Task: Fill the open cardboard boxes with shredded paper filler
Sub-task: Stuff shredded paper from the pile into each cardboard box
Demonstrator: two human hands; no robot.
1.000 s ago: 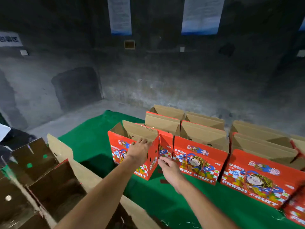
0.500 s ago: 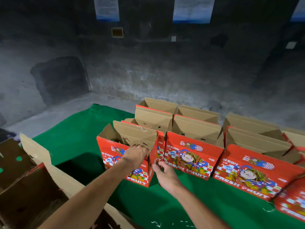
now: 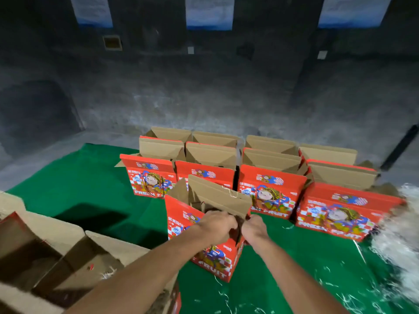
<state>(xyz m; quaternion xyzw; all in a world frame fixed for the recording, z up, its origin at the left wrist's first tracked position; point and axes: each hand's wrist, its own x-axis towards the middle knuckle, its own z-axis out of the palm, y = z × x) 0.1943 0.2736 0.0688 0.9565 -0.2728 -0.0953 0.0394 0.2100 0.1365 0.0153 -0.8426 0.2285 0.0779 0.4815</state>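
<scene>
Pulled nearer, clear of the row (image 3: 269,189), onto the green cloth (image 3: 68,177): red box (image 3: 181,216), upright, open top up, long side running left-right. Left hand (image 3: 215,225) and right hand (image 3: 254,228) gripping its near rim, forearms outstretched.

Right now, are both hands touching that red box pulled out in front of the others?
Touching. The head view shows the left hand and right hand both gripping the near top edge of the front red box.
</scene>
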